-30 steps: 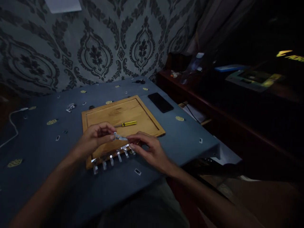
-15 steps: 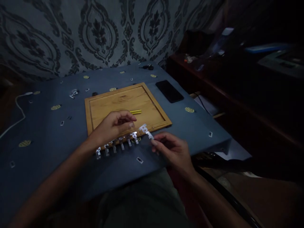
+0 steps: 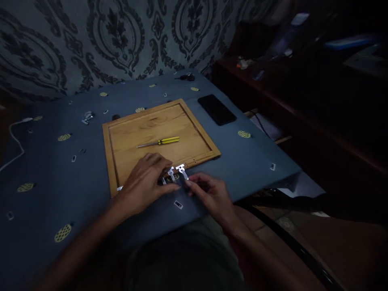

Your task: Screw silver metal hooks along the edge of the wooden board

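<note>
My right hand (image 3: 212, 194) pinches a shiny T-shaped metal bracket (image 3: 182, 171) by its narrow end. The bracket's wide end is at the near edge of a framed wooden panel (image 3: 136, 125). Over that same edge lies my left hand (image 3: 145, 182), thumb and fingers apart. Beside its fingertips stands another metal bracket (image 3: 171, 173); whether they touch I cannot tell. Most of the other brackets along the edge are hidden behind this hand. On the panel rests a screwdriver (image 3: 168, 140) with a yellow and black handle.
A black phone (image 3: 216, 109) lies right of the panel. More metal pieces (image 3: 87, 117) are on the blue tablecloth (image 3: 45, 161) at the left, near a white cable (image 3: 18, 141). Dark keys or a similar item (image 3: 185, 76) lie at the back. The table's right edge drops off.
My left hand has come down and nearer over the row of brackets, uncovering the screwdriver. My right hand has moved slightly left, bringing its bracket close to the last one in the row.
</note>
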The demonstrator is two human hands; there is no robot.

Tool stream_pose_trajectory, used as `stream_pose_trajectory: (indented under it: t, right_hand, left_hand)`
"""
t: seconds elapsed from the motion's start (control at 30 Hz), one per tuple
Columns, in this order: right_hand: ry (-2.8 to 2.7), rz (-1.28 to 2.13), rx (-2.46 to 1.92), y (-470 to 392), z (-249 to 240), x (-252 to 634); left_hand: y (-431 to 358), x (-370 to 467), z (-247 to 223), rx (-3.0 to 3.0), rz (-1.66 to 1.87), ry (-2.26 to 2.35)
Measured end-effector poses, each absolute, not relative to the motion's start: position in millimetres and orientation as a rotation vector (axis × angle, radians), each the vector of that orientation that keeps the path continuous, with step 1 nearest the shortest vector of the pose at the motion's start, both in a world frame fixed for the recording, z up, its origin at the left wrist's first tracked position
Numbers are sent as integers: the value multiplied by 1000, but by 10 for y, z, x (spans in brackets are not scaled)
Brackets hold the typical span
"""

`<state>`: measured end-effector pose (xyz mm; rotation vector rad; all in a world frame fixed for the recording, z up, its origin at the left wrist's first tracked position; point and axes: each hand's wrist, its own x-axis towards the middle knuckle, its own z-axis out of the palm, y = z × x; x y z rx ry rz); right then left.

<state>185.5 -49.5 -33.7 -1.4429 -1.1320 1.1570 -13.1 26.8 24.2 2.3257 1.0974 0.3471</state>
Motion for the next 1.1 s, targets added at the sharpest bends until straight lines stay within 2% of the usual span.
stream_pose_trajectory:
  t: [0.73,1.1]
  right_hand:
    - [-1305,1164,-1404,-436,-364,1845]
    - [-1373,1102,-1417,-424,-333,1851]
  left_hand:
    - [173,111,147,2533,116,1219]
    - [135,132,108,2549,177,1256]
